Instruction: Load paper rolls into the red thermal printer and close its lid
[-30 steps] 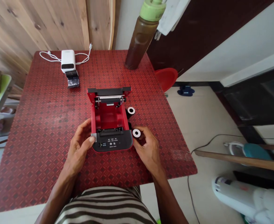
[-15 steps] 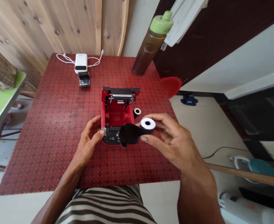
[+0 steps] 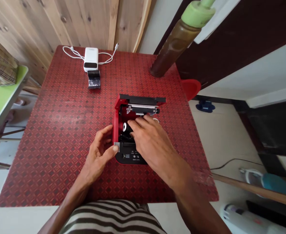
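A small red printer (image 3: 116,112) with a black front panel sits open on the red patterned table (image 3: 60,130), its lid tilted back. My left hand (image 3: 100,154) rests against the printer's left front corner, thumb on a grey tab. My right hand (image 3: 149,139) reaches down into the open bay, fingers curled over a black roll with a white core (image 3: 124,126) that lies inside. Most of the roll is hidden by my fingers. A second roll to the right of the printer shows only as a thin white edge (image 3: 155,120) behind my hand.
At the table's far side lie a white device (image 3: 91,59) with a white cable and a small black part (image 3: 94,79). A brown bottle with a green cap (image 3: 175,42) stands at the far right corner. A red stool (image 3: 191,88) and floor clutter lie beyond the table's right edge.
My right hand picked the black roll up from the table beside the printer, carried it over the front panel and lowered it into the open bay. My left hand stayed on the printer's corner.
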The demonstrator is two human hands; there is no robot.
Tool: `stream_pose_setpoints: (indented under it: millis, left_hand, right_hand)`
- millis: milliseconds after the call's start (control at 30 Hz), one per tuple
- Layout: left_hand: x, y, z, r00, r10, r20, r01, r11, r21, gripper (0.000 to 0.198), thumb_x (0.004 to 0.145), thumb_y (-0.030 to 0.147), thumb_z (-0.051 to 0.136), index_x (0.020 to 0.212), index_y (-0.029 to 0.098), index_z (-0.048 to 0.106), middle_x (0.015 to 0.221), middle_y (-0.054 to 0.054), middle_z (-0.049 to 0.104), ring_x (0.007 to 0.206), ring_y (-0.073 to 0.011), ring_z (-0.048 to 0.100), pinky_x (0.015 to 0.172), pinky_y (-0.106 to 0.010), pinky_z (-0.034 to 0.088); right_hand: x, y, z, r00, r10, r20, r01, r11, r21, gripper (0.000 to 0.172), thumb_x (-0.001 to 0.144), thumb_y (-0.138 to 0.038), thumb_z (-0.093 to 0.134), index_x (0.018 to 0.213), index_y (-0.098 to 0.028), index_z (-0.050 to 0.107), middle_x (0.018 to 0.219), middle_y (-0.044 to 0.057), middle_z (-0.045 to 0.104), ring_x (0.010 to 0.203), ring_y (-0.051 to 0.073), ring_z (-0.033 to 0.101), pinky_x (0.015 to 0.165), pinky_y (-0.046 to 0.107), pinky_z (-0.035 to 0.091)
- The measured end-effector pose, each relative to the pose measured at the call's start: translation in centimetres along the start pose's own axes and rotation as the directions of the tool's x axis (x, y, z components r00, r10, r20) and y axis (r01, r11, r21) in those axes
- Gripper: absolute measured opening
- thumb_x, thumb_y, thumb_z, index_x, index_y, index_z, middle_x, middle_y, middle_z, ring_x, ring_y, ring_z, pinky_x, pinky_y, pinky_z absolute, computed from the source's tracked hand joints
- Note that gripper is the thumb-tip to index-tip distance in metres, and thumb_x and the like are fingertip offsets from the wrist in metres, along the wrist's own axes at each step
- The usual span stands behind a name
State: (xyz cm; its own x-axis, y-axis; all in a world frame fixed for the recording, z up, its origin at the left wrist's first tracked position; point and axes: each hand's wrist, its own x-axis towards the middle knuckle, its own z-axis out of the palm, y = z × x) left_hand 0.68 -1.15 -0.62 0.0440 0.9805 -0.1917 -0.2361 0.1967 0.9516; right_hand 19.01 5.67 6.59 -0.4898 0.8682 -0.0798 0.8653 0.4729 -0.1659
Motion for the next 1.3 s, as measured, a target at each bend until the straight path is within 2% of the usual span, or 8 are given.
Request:
stream_pose_setpoints:
  millis: [133, 367, 600, 800, 967, 1067, 1167, 1300]
  left_hand:
    - [-0.1, 0.1, 0.1, 1.0, -0.025, 0.008, 0.025, 0.999, -0.031, 0.065, 0.099, 0.053, 0.086, 0.154, 0.028, 0.063, 0.157, -0.014, 0.073, 0.142, -0.0361, 0.071, 0.12, -0.055, 0.058]
    - [-0.1, 0.0, -0.1, 1.0, -0.009, 0.004, 0.009, 1.0, -0.025, 0.065, 0.099, 0.054, 0.087, 0.154, 0.027, 0.064, 0.158, -0.014, 0.071, 0.146, -0.0359, 0.067, 0.127, -0.057, 0.053]
    - [0.0, -0.5, -0.4, 0.999, -0.025, 0.022, 0.026, 0.999, -0.034, 0.069, 0.099, 0.055, 0.087, 0.157, 0.027, 0.063, 0.16, -0.016, 0.069, 0.143, -0.0376, 0.07, 0.121, -0.06, 0.059]
    - [0.0, -0.8, -0.4, 1.0, 0.005, -0.004, -0.005, 1.0, 0.009, 0.069, 0.1, 0.057, 0.085, 0.158, 0.028, 0.062, 0.164, -0.014, 0.067, 0.142, -0.0354, 0.07, 0.123, -0.057, 0.057]
    - [-0.1, -0.7, -0.3, 1.0, 0.002, -0.012, -0.002, 1.0, 0.023, 0.067, 0.1, 0.056, 0.085, 0.157, 0.029, 0.063, 0.163, -0.013, 0.069, 0.143, -0.0344, 0.071, 0.122, -0.055, 0.056]
    - [-0.1, -0.3, -0.3, 1.0, 0.002, 0.0, -0.002, 1.0, 0.014, 0.065, 0.1, 0.056, 0.085, 0.155, 0.028, 0.064, 0.159, -0.013, 0.072, 0.139, -0.0339, 0.074, 0.118, -0.053, 0.06]
    - [0.0, 0.0, -0.2, 1.0, 0.003, -0.004, -0.003, 1.0, 0.017, 0.063, 0.099, 0.056, 0.087, 0.151, 0.027, 0.066, 0.154, -0.013, 0.076, 0.139, -0.0347, 0.075, 0.117, -0.053, 0.061]
    - [-0.2, 0.3, -0.1, 1.0, 0.003, -0.011, -0.003, 0.999, 0.035, 0.061, 0.099, 0.055, 0.087, 0.148, 0.026, 0.069, 0.155, -0.014, 0.076, 0.14, -0.0353, 0.075, 0.122, -0.057, 0.058]
  right_hand:
    - [1.4, 0.4, 0.1, 0.998, -0.022, 0.061, 0.021, 1.0, 0.006, 0.028, 0.106, 0.0, 0.057, 0.115, -0.017, 0.078, 0.118, 0.015, 0.085, 0.12, 0.034, 0.076, 0.109, 0.048, 0.054]
    - [2.7, 1.1, 0.4, 0.989, -0.008, 0.148, 0.003, 0.999, 0.033, 0.028, 0.106, -0.002, 0.058, 0.109, -0.018, 0.08, 0.113, 0.015, 0.087, 0.11, 0.033, 0.081, 0.095, 0.043, 0.055]
    - [2.9, 1.4, 0.8, 0.991, -0.005, 0.134, -0.011, 0.993, 0.121, 0.032, 0.108, -0.002, 0.052, 0.103, -0.018, 0.079, 0.117, 0.015, 0.086, 0.117, 0.033, 0.079, 0.109, 0.047, 0.055]
    - [1.7, 1.8, 1.4, 0.999, -0.032, 0.018, 0.026, 0.966, 0.257, 0.044, 0.102, 0.007, 0.047, 0.119, -0.018, 0.078, 0.132, 0.014, 0.083, 0.127, 0.03, 0.076, 0.117, 0.05, 0.055]
    - [-0.9, 1.7, -0.5, 0.992, -0.065, -0.105, 0.101, 0.918, 0.385, 0.057, 0.101, 0.011, 0.042, 0.13, -0.023, 0.078, 0.13, 0.007, 0.084, 0.125, 0.023, 0.078, 0.111, 0.042, 0.063]
    - [-1.9, 1.7, -1.2, 0.977, -0.123, -0.176, 0.186, 0.895, 0.404, 0.043, 0.108, 0.001, 0.054, 0.132, -0.024, 0.079, 0.124, 0.006, 0.086, 0.115, 0.023, 0.08, 0.105, 0.042, 0.066]
    - [-2.1, 2.0, -0.8, 0.959, -0.174, -0.222, 0.25, 0.888, 0.385, 0.024, 0.11, -0.006, 0.064, 0.115, -0.02, 0.082, 0.115, 0.008, 0.087, 0.107, 0.026, 0.079, 0.1, 0.045, 0.067]
    - [-2.4, 2.9, 0.4, 0.934, -0.226, -0.275, 0.329, 0.844, 0.424, 0.016, 0.113, -0.013, 0.067, 0.105, -0.019, 0.08, 0.108, 0.008, 0.085, 0.101, 0.025, 0.077, 0.096, 0.043, 0.066]
